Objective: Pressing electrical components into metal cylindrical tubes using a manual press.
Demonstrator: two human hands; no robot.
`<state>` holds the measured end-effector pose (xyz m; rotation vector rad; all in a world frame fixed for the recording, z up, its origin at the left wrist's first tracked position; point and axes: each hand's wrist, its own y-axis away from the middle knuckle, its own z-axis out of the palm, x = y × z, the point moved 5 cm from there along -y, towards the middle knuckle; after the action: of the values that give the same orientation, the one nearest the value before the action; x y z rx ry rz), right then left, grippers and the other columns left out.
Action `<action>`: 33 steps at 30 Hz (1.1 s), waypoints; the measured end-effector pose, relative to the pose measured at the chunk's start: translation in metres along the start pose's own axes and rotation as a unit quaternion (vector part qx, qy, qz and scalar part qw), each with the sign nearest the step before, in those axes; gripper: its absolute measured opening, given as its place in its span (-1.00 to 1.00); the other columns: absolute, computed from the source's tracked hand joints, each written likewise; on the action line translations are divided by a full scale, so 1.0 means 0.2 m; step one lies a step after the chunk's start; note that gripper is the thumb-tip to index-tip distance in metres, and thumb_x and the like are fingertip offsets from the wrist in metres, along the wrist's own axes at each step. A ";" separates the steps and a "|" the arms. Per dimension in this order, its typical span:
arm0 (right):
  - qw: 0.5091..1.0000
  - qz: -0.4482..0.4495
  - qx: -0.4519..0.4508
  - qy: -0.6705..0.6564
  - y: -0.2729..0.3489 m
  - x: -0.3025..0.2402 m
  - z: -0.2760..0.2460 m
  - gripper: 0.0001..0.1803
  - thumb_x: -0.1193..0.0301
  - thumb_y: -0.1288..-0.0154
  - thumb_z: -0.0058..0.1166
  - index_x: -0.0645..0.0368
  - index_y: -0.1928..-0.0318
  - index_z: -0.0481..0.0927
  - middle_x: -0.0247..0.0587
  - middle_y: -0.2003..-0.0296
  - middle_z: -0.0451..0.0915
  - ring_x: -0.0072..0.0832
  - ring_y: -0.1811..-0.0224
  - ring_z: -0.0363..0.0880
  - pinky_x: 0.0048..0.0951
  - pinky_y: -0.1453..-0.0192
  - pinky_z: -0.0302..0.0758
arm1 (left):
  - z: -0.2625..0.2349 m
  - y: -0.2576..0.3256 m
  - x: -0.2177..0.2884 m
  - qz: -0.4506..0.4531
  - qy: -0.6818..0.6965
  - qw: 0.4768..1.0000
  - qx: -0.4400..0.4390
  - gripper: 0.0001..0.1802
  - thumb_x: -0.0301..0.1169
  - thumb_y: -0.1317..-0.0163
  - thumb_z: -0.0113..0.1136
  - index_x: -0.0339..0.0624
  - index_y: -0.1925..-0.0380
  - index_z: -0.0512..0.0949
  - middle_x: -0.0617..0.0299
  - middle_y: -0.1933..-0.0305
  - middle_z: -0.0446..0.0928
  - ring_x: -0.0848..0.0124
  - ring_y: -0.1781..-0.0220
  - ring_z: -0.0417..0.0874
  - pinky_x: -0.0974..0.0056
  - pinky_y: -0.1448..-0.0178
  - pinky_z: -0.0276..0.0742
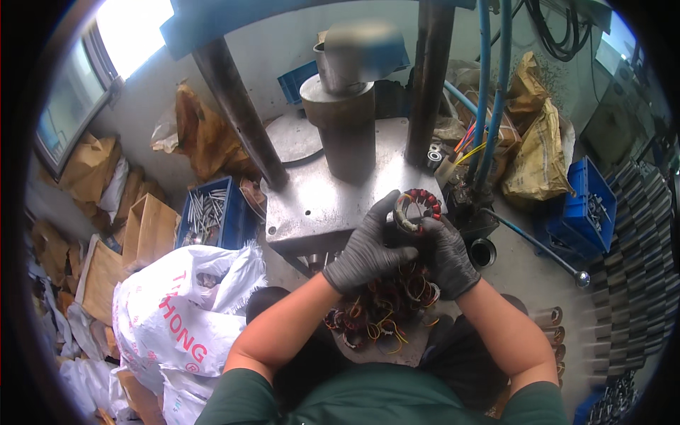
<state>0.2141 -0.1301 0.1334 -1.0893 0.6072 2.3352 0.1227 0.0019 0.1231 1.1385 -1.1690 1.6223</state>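
Both of my hands wear dark grey gloves and meet in front of the press table. Between them is a ring-shaped motor stator [431, 201] with red windings around its inside and a paler rim on its left. My left hand [368, 246] grips the stator's left side, thumb pointing right. Around its lower right side close the fingers of my right hand [449, 256]. Below my hands, between my knees, lies a heap of wound stators [379, 312] with yellow and orange lead wires. My hands partly cover that heap.
The press has a steel cylinder [343, 127] on its metal table [290, 205], between two upright columns. To the left are a white woven sack [177, 304] and a blue bin [230, 219] of metal rods. A ball-ended lever [542, 249] and stacked metal cores [630, 269] are to the right.
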 end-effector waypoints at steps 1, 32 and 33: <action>0.996 0.024 -0.020 -0.078 0.01 0.00 0.03 -0.61 0.36 -0.49 0.16 0.14 -0.25 0.57 -0.17 -0.05 0.67 -0.42 -0.05 0.71 -0.35 -0.09 0.73 | 0.01 0.00 -0.01 0.030 -0.043 0.999 -0.001 0.24 -0.33 -0.15 0.68 0.01 -0.67 -0.03 0.08 -0.46 0.37 0.25 -0.40 0.54 0.13 -0.46 0.55; 0.913 0.062 -0.260 0.309 0.15 0.08 0.08 -0.29 -0.04 -0.51 0.27 0.29 -0.38 0.56 -0.24 -0.05 0.73 -0.52 -0.07 0.66 -0.44 -0.19 0.62 | -0.45 -0.75 1.30 0.232 -0.114 0.925 0.279 -0.35 -0.25 -0.13 0.63 -0.23 -0.19 0.60 0.20 -0.11 0.65 0.37 -0.01 0.68 0.31 -0.11 0.57; 0.908 0.054 -0.275 0.312 0.15 0.08 0.09 -0.35 -0.03 -0.52 0.26 0.27 -0.31 0.61 -0.24 -0.03 0.75 -0.49 -0.06 0.68 -0.42 -0.20 0.62 | -0.47 -0.77 1.32 0.233 -0.115 0.925 0.278 -0.35 -0.25 -0.13 0.63 -0.23 -0.19 0.60 0.20 -0.11 0.65 0.37 -0.01 0.68 0.31 -0.11 0.57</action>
<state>0.1759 -0.1392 0.1368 -2.1527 0.2040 2.2871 0.1809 0.1566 0.3970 1.5149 -1.2248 2.3387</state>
